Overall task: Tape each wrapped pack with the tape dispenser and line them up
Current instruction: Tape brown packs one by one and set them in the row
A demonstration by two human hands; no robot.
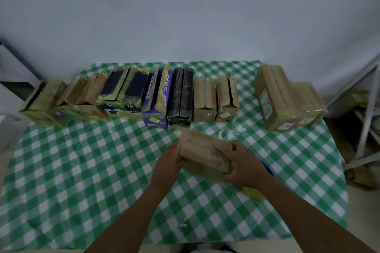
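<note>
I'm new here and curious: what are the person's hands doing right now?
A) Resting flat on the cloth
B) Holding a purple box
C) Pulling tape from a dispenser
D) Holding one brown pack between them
D: the left hand and the right hand each grip one end of the brown pack.

Brown wrapped pack (205, 154) aslant mid-table, row of taped packs (131, 92) behind; blue-and-yellow tape dispenser (255, 193) beside it.
</note>
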